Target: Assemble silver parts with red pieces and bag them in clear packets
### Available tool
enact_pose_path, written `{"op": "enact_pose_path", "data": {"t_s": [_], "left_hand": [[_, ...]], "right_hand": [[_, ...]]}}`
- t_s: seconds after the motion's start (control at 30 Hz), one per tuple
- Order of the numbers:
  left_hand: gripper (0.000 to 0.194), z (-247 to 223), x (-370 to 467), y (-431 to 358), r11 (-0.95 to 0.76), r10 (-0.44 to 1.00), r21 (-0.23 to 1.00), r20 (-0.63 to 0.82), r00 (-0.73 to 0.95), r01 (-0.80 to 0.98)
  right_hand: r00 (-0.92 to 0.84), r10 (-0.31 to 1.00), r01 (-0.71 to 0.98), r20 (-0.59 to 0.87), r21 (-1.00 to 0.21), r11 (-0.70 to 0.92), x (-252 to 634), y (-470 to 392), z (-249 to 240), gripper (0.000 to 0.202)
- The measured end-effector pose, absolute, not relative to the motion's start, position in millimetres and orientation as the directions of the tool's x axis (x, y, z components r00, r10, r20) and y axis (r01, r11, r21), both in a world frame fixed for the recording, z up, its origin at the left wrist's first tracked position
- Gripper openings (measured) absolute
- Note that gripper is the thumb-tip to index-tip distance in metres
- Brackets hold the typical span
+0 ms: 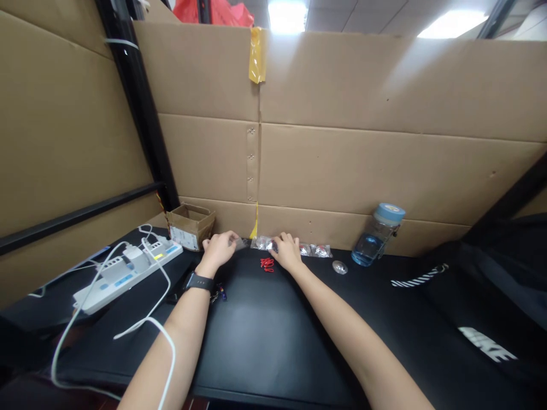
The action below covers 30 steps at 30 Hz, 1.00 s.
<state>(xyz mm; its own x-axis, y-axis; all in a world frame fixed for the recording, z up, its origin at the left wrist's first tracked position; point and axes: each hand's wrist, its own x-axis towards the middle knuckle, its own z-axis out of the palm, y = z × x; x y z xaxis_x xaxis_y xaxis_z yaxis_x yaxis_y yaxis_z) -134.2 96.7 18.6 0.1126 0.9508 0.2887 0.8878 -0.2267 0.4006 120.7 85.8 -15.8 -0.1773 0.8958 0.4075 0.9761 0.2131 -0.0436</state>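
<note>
At the back of the black table, my left hand [220, 249] is closed, its fingertips pinched on a small clear plastic bag [241, 244]. My right hand [289, 251] curls its thumb and fingers around a small shiny round piece [272, 246], partly hidden by the fingers. Clear plastic packets [260, 243] lie between the two hands along the cardboard wall. More packets [320, 250] with red bits inside are right of my right hand. Just in front of the hands sits a little pile of red cords [267, 264]. A clear round dome [339, 267] rests farther right.
A blue-lidded water bottle [378, 234] stands at the back right, near a black bag [491, 302] with a striped strap [421, 277]. On the left are an open cardboard box [191, 226], a white power strip [128, 276] and loose white cables [160, 324]. Cardboard walls [342, 171] enclose the table.
</note>
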Motion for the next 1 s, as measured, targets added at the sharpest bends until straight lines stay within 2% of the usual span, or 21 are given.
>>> {"op": "enact_pose_path", "data": {"t_s": [0.17, 0.33, 0.4, 0.53, 0.67, 0.73, 0.83, 0.9, 1.0], "left_hand": [[0.027, 16, -137, 98, -0.271, 0.956, 0.354, 0.212, 0.205, 0.895], [0.027, 12, -135, 98, -0.305, 0.951, 0.328, 0.160, 0.266, 0.894], [0.026, 8, -132, 98, -0.315, 0.949, 0.295, 0.124, 0.290, 0.902], [0.030, 1, -122, 95, -0.306, 0.952, 0.192, 0.068, 0.299, 0.932], [0.037, -2, -110, 88, -0.310, 0.951, 0.169, 0.064, 0.304, 0.936], [0.039, -2, -105, 84, -0.311, 0.950, 0.154, 0.093, 0.300, 0.938], [0.042, -2, -95, 79, -0.352, 0.918, 0.122, 0.239, 0.317, 0.928], [0.040, -1, -88, 76, -0.455, 0.859, 0.121, 0.321, 0.400, 0.882], [0.032, -1, -78, 73, -0.633, 0.756, 0.159, 0.342, 0.559, 0.758]], "right_hand": [[-0.191, 0.895, 0.969, 0.403, -0.068, 0.238, 126, 75, -10, 0.032], [-0.151, 0.876, 0.955, 0.458, -0.162, 0.249, 159, 50, -2, 0.030], [-0.105, 0.871, 0.953, 0.480, -0.203, 0.227, 184, 38, 2, 0.031], [0.073, 0.859, 0.958, 0.506, -0.276, 0.082, 251, 13, 6, 0.028], [0.173, 0.847, 0.929, 0.503, -0.370, 0.029, 318, -8, -4, 0.031], [0.138, 0.876, 0.921, 0.462, -0.386, 0.058, 339, -14, -14, 0.036], [0.023, 0.933, 0.917, 0.360, -0.380, 0.124, 352, -15, -27, 0.046], [-0.009, 0.946, 0.915, 0.323, -0.379, 0.138, 350, -11, -33, 0.048], [-0.006, 0.948, 0.913, 0.319, -0.385, 0.136, 345, -6, -37, 0.044]]}}
